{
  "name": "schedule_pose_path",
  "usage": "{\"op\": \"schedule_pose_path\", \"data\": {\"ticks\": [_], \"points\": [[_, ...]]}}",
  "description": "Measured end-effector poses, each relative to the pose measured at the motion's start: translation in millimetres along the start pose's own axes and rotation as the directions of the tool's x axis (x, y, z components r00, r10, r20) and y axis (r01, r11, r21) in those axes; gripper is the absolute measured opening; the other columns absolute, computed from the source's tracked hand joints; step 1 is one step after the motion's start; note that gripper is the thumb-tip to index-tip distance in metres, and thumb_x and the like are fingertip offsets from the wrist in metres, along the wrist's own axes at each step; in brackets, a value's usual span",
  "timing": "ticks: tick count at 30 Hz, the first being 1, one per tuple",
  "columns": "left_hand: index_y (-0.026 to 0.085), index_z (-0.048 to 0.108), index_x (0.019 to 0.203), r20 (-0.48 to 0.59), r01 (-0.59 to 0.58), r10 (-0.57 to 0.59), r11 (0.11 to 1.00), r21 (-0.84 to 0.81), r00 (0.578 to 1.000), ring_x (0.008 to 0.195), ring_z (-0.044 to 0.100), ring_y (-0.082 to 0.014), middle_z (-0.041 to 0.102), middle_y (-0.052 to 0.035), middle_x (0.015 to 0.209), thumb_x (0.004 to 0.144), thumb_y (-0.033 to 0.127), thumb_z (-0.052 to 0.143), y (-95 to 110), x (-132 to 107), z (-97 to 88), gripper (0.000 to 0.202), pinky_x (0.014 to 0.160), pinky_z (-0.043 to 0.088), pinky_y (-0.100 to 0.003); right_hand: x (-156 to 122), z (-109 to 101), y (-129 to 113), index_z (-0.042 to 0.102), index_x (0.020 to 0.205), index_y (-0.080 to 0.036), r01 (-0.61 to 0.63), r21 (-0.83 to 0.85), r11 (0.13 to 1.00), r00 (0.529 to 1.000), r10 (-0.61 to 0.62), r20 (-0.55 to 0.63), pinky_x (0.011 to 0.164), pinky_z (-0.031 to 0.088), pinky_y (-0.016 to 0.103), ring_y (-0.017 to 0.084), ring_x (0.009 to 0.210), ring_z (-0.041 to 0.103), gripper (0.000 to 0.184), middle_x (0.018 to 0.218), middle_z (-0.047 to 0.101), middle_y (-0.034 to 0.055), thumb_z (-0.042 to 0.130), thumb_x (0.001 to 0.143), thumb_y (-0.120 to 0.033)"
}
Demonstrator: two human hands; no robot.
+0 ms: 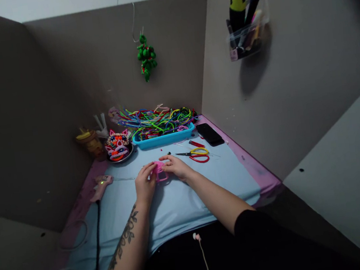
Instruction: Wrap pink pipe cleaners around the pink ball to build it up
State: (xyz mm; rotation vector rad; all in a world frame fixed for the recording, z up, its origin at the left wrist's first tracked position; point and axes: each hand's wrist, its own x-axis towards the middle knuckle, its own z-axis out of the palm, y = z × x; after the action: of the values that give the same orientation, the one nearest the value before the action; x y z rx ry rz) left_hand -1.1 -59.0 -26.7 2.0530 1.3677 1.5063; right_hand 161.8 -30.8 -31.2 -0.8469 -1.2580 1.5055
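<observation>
Between my two hands is a pink pipe-cleaner piece [161, 172], bent into a loop with a denser part at the top. My left hand [145, 181] pinches its left side. On the upper right side, the fingers of my right hand [175, 167] close on the same piece. Fingers cover parts of it, so its full shape is hidden. Just beyond my right hand lie scissors [195, 154] with one yellow and one red handle. A pink glue gun [101, 186] with a lit green light rests to the left of my left hand.
A blue tray [164, 140] at the back holds many coloured pipe cleaners [161, 119]. Left of it, a bowl [121, 159] carries colourful fuzzy figures [117, 145]. A black phone [210, 134] lies at right. Grey partitions [117, 50] enclose the table; a cable [97, 241] runs along the left.
</observation>
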Motion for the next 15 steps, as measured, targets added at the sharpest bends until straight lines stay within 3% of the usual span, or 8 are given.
{"op": "schedule_pose_path", "data": {"ticks": [2,4,8,12,15], "points": [[0.021,0.071,0.096,-0.027,-0.023,0.025,0.999,0.046,0.999,0.098,0.064,-0.0215,0.069,-0.0087,0.106,0.081,0.021,0.054,-1.8,-1.1,-0.7,0.022,0.092,0.048,-0.040,-2.2,2.8,-1.7,0.054,0.098,-0.020,0.029,-0.037,0.999,0.999,-0.030,-0.029,0.057,0.040,0.023,0.008,0.053,0.050,0.035,0.067,0.057,-0.0063,0.069,0.067,-0.023],[0.020,0.072,0.096,-0.051,-0.037,0.042,0.995,0.089,0.998,0.095,0.065,-0.0218,0.070,-0.0095,0.105,0.082,0.022,0.054,-2.7,-1.8,-1.3,0.022,0.089,0.049,-0.040,-5.2,5.6,-4.2,0.056,0.090,-0.021,0.123,-0.180,0.976,0.987,-0.139,-0.078,0.060,0.040,0.023,0.008,0.058,0.049,0.024,0.074,0.056,-0.0050,0.067,0.069,-0.021],[0.019,0.072,0.095,-0.073,-0.066,0.077,0.987,0.149,0.994,0.093,0.066,-0.0219,0.071,-0.0098,0.102,0.082,0.021,0.054,-0.8,-2.1,-1.4,0.022,0.088,0.050,-0.039,-10.0,9.4,-7.8,0.062,0.080,-0.020,0.363,-0.544,0.757,0.908,-0.418,0.024,0.070,0.042,0.025,0.011,0.073,0.050,0.004,0.085,0.055,-0.0005,0.063,0.076,-0.019],[0.019,0.072,0.095,-0.070,-0.093,0.107,0.980,0.174,0.992,0.093,0.066,-0.0213,0.071,-0.0091,0.102,0.084,0.022,0.053,0.7,-2.5,-0.4,0.022,0.087,0.051,-0.037,-10.3,9.9,-7.0,0.062,0.079,-0.020,0.424,-0.615,0.665,0.880,-0.462,0.106,0.075,0.043,0.027,0.014,0.082,0.052,0.005,0.086,0.053,0.0016,0.059,0.079,-0.016],[0.019,0.072,0.096,-0.065,-0.105,0.118,0.978,0.183,0.991,0.093,0.066,-0.0216,0.071,-0.0090,0.102,0.084,0.023,0.053,-1.0,-3.0,0.7,0.022,0.087,0.051,-0.038,-9.0,9.4,-5.4,0.060,0.077,-0.019,0.407,-0.639,0.652,0.885,-0.454,0.100,0.079,0.042,0.028,0.015,0.085,0.052,0.007,0.086,0.053,0.0017,0.057,0.079,-0.014]]}}
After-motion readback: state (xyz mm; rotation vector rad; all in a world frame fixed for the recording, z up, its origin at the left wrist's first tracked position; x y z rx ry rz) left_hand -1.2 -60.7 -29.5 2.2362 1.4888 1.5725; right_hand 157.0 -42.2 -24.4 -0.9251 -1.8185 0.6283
